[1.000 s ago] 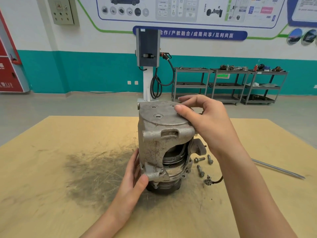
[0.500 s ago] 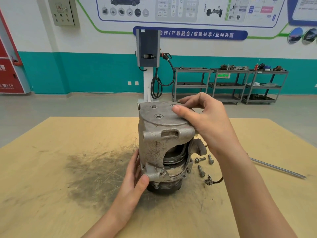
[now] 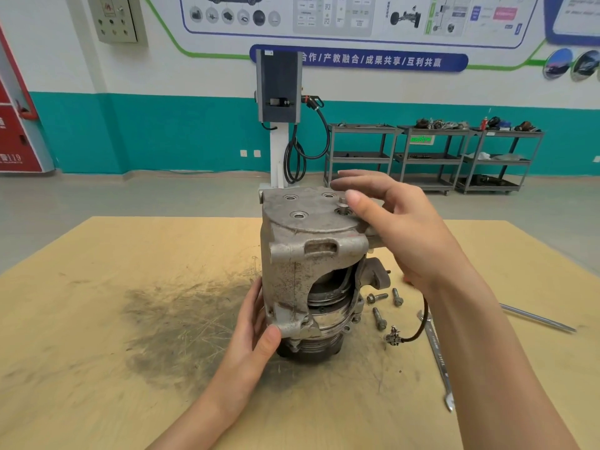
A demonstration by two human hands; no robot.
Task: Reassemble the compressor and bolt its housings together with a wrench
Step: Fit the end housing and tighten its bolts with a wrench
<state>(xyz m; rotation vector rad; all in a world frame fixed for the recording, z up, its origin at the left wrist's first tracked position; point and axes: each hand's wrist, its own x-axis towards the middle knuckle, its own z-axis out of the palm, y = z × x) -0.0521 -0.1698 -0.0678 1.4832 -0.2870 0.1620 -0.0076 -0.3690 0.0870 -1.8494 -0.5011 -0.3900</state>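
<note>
Nearest, left hand (image 3: 251, 332) grips the lower left flank of the compressor (image 3: 311, 271): thumb pressed on the bottom lug at the front, fingers (image 3: 255, 297) laid close together along the side wall. Compressor stands upright on the table (image 3: 97, 319), upper grey housing (image 3: 302, 241) seated over the ribbed lower body, a gap showing the inner rings. Right of those fingers, beyond the compressor base, three loose bolts (image 3: 378, 316) lie on the table, with a small connector on a black lead (image 3: 406, 336) just beside them and an open-ended wrench (image 3: 436, 355) stretching toward the near edge. A thin metal rod (image 3: 535, 318) lies further right, partly hidden by the forearm. Right hand (image 3: 399, 228) hovers at the housing's top right edge, fingers relaxed and slightly spread, thumb just above a bolt hole; contact with the casting cannot be told. Far behind: charging post (image 3: 279, 102), metal shelf carts (image 3: 431, 157), teal-banded wall.
</note>
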